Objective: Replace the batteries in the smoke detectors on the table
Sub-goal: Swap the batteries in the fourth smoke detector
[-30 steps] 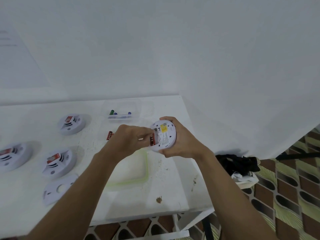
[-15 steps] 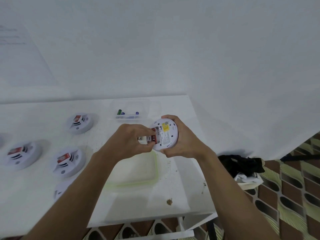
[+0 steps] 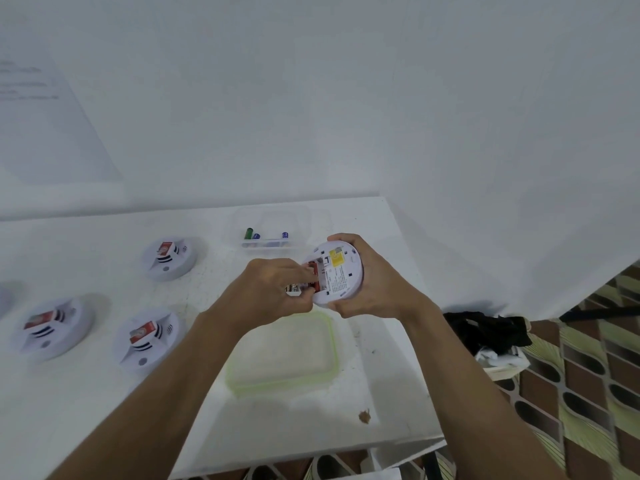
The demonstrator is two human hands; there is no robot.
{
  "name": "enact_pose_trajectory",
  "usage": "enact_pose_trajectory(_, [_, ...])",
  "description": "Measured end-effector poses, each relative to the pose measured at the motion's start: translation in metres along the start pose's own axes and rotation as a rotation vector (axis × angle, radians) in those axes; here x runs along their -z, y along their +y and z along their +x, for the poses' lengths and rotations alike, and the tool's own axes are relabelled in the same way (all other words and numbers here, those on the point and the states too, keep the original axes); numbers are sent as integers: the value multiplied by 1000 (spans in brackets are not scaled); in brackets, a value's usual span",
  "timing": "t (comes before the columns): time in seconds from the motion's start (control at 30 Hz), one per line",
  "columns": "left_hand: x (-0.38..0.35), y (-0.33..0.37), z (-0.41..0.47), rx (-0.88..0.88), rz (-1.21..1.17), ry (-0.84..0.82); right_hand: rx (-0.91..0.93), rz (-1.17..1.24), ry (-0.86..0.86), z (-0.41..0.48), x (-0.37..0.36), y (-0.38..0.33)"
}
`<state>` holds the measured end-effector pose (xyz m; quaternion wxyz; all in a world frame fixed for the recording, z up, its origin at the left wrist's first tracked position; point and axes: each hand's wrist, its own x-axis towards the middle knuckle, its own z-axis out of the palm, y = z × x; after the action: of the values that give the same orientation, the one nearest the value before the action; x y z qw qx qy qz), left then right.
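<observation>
Right hand grips smoke detector above white table; yellow label, print illegible. Left hand pinches what appears a battery at its left edge. White wall behind.

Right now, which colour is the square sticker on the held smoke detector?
Yellow; the sticker shows best in the head view.

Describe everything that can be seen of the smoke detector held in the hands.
The smoke detector is a round white plastic-looking disc, held above the table, its back facing the camera. The back carries a yellow sticker and small print. The right hand grips its right rim. At its left side the left hand pinches a red battery in an open slot.
</observation>
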<state>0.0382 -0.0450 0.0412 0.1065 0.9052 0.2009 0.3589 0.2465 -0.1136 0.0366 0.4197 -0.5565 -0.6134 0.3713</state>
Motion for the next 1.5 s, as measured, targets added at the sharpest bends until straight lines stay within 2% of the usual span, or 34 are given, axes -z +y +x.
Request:
enact_pose_trajectory(0.3, [7,-8,-3,-16,-14,14,-25,-68,-11,2,-6,-2])
enact_pose_trajectory(0.6, [9,-21,-13,33,-126,-105,-60,-50,47,-1,-12,2])
enact_pose_trajectory(0.77, [11,-25,-6,205,-238,-82,-62,-11,57,-4,-11,-2])
enact_pose_trajectory(0.87, [11,-23,-3,321,-387,-85,-67,4,56,-4,-10,-3])
enact_pose_trajectory(0.93, [9,-23,0,295,-414,-47,-69,7,59,-3,-9,-4])
enact_pose_trajectory(1.03, [2,-25,6,218,-332,57,-86,22,66,-1,-9,-2])
enact_pose_trajectory(1.23, [-8,-30,23,443,-371,234,-103,52,120,1,-1,1])
enact_pose_trajectory(1.37, [-20,-45,30,503,-175,35,-128,85,172,1,6,9])
enact_pose_trajectory(1.5, [-38,-57,40,562,47,-333,-140,100,206,3,10,14])
